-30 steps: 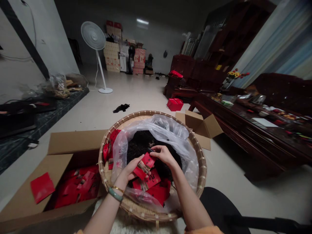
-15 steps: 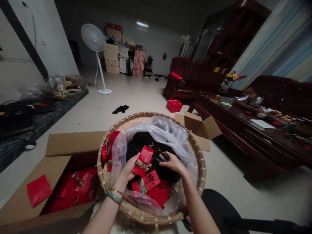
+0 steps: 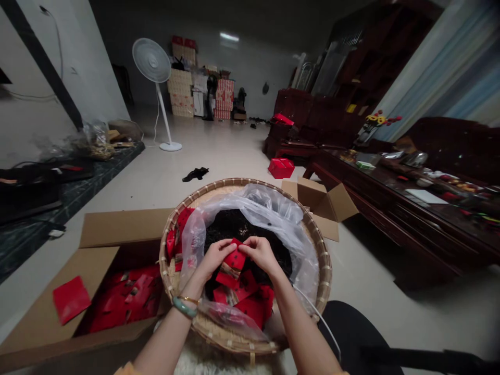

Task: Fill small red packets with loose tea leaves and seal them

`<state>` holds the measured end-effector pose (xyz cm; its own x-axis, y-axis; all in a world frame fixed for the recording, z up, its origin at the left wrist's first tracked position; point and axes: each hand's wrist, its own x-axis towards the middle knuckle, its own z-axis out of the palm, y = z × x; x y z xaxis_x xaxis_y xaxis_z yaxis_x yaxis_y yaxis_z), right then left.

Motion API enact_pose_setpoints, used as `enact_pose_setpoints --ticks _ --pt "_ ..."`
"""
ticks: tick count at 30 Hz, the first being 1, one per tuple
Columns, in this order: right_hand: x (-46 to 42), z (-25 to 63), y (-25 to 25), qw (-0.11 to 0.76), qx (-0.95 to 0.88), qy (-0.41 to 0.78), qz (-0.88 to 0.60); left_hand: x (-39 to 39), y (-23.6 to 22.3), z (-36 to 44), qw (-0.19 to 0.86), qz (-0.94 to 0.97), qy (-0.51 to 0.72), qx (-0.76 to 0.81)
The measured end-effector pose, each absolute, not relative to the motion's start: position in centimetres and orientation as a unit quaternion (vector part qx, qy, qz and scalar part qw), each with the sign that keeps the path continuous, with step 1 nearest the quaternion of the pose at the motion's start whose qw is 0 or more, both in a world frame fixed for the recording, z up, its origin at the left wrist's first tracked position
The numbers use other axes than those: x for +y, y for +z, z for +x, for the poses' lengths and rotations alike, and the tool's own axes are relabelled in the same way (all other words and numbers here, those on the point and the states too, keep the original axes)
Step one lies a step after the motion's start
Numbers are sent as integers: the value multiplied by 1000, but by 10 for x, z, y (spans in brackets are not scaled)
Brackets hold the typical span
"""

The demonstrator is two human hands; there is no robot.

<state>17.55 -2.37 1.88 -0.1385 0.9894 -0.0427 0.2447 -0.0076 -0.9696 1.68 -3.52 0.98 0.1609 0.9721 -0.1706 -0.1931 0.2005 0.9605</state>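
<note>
From the head view, the left hand (image 3: 213,259) and right hand (image 3: 261,254) meet over a shallow bamboo basket (image 3: 238,182), both closed in a pinch on a red paper packet (image 3: 231,264) at its upper edge, their fingertips almost touching. The packet sits above a clear plastic bag (image 3: 253,205) lining the basket, which holds a heap of dark loose leaves (image 3: 230,227), probably tea, though the light is too poor to be sure. More red packets (image 3: 250,299) lie just below the hands, and others fill an open cardboard box (image 3: 125,227) beside the basket. A jade bangle (image 3: 185,307) circles the left wrist. With a thin packet like this, an even pinch from both sides keeps it square and its edges uncrumpled, and holding it over the bag keeps stray leaves inside. The fingers hide the packet's top edge, so whether its mouth is open cannot be told; its printing is too small to read.
</note>
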Motion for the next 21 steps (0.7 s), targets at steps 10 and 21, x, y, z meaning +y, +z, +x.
enact_pose_setpoints --ticks 10,21 --pt "-31 175 17 411 -502 568 -507 -33 2 25 597 350 554 463" --pt "-32 171 7 434 -447 587 -517 -33 -5 26 635 341 526 452"
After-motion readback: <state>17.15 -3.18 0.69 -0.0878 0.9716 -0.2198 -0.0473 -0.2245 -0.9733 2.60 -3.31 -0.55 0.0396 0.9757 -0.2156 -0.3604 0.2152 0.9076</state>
